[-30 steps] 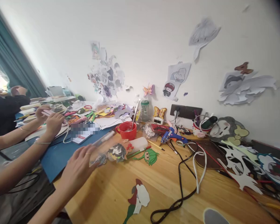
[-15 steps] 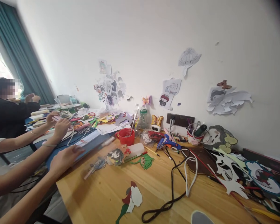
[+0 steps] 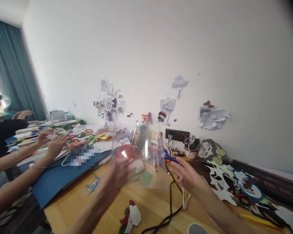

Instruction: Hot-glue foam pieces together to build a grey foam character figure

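My left hand [image 3: 122, 172], blurred by motion, is closed on the lower left part of a clear plastic sheet [image 3: 146, 143], perhaps a bag, held up over the table. Through the plastic show a red mug [image 3: 125, 150] and a green cutout [image 3: 145, 177]. My right hand [image 3: 185, 174] is by the sheet's right side, fingers stretched out close to a blue glue gun [image 3: 170, 156]; whether they touch it is unclear. On the wood below lie a blue character cutout [image 3: 93, 185] and a red, white and green one [image 3: 131, 214].
Dark and white cables [image 3: 171, 198] run across the table. Paper scraps and cutouts [image 3: 222, 178] pile up on the right, near a pen cup [image 3: 190, 150]. At left, another person's hands [image 3: 52, 143] work above a blue board [image 3: 63, 178]; a further person [image 3: 2, 130] sits beyond.
My left hand has swung right from the table's left edge, raising the clear plastic. My right hand has come into view by the glue gun. The whole view has shifted.
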Tool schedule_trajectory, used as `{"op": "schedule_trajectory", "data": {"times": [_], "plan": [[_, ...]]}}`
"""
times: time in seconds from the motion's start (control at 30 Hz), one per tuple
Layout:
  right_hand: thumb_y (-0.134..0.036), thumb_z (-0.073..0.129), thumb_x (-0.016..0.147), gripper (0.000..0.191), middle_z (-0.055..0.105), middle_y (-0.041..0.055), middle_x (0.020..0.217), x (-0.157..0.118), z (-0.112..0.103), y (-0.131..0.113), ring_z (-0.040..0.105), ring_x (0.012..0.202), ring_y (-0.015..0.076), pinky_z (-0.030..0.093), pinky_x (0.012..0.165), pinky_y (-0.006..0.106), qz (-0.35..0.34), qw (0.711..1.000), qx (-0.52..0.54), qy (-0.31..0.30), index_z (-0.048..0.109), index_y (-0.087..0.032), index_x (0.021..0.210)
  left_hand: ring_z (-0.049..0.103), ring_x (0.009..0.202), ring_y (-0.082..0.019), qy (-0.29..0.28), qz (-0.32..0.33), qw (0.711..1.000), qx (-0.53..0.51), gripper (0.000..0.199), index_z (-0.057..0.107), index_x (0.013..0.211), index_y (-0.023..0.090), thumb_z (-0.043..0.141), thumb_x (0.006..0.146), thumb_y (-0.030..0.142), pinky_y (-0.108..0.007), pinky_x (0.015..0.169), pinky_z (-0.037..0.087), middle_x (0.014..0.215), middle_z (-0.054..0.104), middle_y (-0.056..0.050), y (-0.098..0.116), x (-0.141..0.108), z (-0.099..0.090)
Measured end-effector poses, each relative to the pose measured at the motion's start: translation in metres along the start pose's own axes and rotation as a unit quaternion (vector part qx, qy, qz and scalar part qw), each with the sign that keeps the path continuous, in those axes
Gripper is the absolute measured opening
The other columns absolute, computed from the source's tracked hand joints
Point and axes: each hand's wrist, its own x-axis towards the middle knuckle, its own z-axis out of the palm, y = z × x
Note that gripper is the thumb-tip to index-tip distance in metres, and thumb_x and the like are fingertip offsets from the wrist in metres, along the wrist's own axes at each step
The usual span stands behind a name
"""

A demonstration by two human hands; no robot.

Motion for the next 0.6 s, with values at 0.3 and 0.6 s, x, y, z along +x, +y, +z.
{"op": "schedule_trajectory", "data": {"times": [0.3, 0.6], "plan": [[-0.043, 0.068, 0.071, 0.059, 0.058, 0.0106, 0.118, -0.032, -0.008, -0.024, 0.056, 0.104, 0.0270, 0.043, 0.088, 0.044, 0.029, 0.994, 0.070, 0.084, 0.045, -0.023, 0.121, 0.050, 0.112, -0.023, -0.234, -0.099, 0.953, -0.163, 0.065, 0.048, 0.120, 0.027, 0.032, 0.077, 0.073, -0.034, 0.085, 0.042, 0.134, 0.043, -0.008, -0.036, -0.016, 0.054], [-0.040, 0.067, 0.072, 0.063, 0.062, 0.0104, 0.110, -0.059, -0.022, -0.023, 0.057, 0.102, 0.0274, 0.045, 0.081, 0.039, 0.055, 0.982, 0.115, 0.140, 0.042, -0.022, 0.127, 0.038, 0.122, -0.027, -0.265, -0.129, 0.928, -0.229, 0.044, 0.041, 0.127, 0.027, 0.048, 0.084, 0.036, -0.039, 0.091, 0.040, 0.140, 0.032, -0.005, -0.019, -0.024, 0.059]]}}
